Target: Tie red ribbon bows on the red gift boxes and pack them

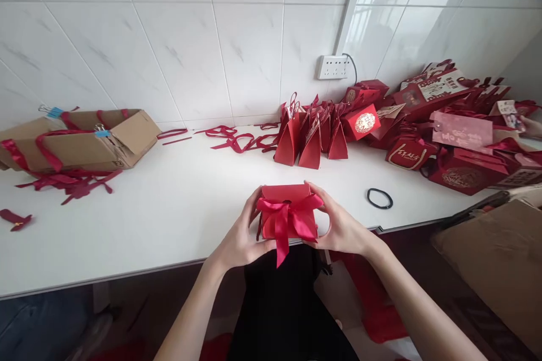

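Between my two hands is a red gift box [271, 229] with a shiny red ribbon bow [283, 215] tied on its front; one ribbon tail hangs below the box. My left hand [243, 237] grips its left side, thumb along the lower edge. On the opposite side, my right hand [334, 223] has its fingers closed round the box edge. The box is held at the table's front edge. Behind it stand several triangular red gift boxes [310, 146] with ribbon loops on top.
At the left, a cardboard box [101, 146] carries red ribbons and binder clips, with loose ribbons [71, 180] before it. More ribbons [241, 142] lie near the wall. A black hair tie [380, 198] and a pile of red gift boxes [461, 172] are on the right, near another person's hand [531, 127].
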Available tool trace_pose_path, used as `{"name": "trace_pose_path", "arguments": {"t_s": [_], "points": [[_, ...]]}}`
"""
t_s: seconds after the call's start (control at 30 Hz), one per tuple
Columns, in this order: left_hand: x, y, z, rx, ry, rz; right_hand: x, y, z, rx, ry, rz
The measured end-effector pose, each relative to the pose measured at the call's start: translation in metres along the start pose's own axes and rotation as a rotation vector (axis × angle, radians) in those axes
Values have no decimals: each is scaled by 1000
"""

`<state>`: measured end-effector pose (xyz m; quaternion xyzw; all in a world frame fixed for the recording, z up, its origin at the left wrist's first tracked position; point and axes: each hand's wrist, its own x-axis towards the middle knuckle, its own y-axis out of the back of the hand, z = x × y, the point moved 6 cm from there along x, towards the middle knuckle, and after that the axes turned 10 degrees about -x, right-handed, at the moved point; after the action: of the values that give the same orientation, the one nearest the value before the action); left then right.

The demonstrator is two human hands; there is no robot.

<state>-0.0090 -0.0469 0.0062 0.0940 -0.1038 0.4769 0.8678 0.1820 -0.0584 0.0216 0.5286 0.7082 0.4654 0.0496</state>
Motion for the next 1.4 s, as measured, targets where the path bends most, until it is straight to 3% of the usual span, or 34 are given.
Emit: {"name": "trace_pose_path", "arguments": {"t_s": [0.07, 0.1, 0.2, 0.27, 0.37, 0.47, 0.57, 0.63, 0.77, 0.87, 1.13, 1.3, 1.4], "points": [[0, 2, 12, 38, -80, 3, 1, 14, -16, -64, 37, 78], [-1, 4, 21, 52, -148, 62, 1, 20, -23, -100, 56, 115], [-12, 7, 57, 202, -416, 455, -3, 36, -38, -207, 96, 222], [-19, -9, 82, 441, -568, 612, -6, 41, -45, -271, 119, 268], [-18, -43, 106, 782, -651, 581, -11, 43, -54, -332, 151, 289], [-17, -57, 115, 934, -607, 575, -15, 45, -57, -329, 146, 301], [-22, -59, 119, 928, -556, 559, -19, 48, -56, -310, 109, 320], [-22, -54, 115, 742, -395, 521, -22, 50, -56, -309, 99, 330], [-24, -51, 87, 156, 107, 367, -28, 49, -60, -319, 119, 344], [-30, -57, 72, -50, 319, 303, -31, 48, -63, -312, 134, 350], [-40, -56, 51, -95, 396, 286, -34, 43, -56, -290, 140, 335], [-47, -38, 40, 131, 544, 155, -45, 52, -48, -325, 125, 342], [-39, -22, 58, 304, 440, 317, -58, 61, -45, -350, 107, 348]]}}
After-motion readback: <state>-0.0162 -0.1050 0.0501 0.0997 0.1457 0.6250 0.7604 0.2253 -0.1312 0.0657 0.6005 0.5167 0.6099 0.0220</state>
